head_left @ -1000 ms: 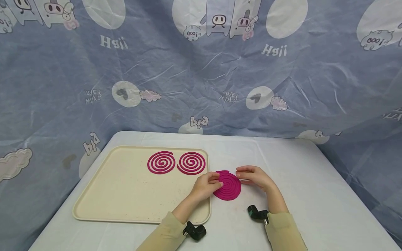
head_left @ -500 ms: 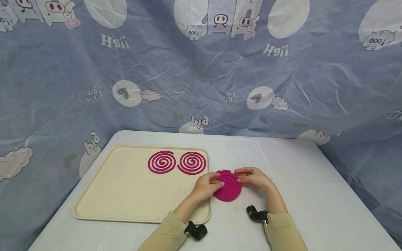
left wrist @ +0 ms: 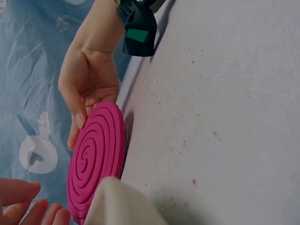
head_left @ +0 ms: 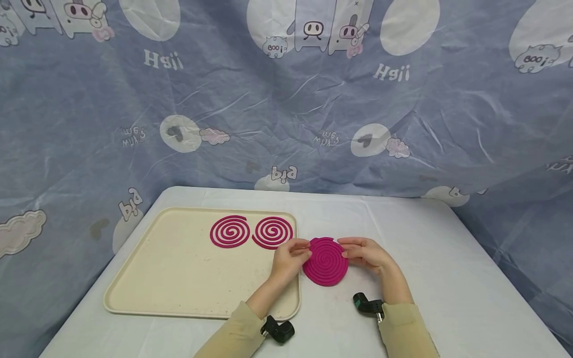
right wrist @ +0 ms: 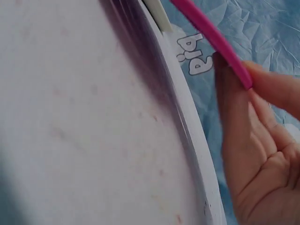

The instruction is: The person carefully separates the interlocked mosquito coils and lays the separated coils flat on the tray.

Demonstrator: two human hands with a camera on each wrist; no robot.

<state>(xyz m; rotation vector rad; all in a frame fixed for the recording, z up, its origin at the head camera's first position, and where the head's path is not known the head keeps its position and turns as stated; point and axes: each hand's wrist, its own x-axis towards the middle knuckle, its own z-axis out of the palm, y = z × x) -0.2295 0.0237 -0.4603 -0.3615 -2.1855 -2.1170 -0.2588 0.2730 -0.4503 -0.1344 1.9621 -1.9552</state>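
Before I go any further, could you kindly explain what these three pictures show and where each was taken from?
There is no machine here: a person works with two bare hands and wears three cameras. The wide picture comes from a camera on the head, looking down at a white table in front of a blue cartoon-print curtain. The other two come from small black cameras strapped to the wrists, so they look sideways and very close.

The left hand and right hand hold a solid-looking pink double mosquito coil between their fingertips, one on each edge. The left wrist view shows it tilted up off the tabletop.

Beside it lies a cream tray, and at its far edge rest two separated pink spiral coils, side by side.
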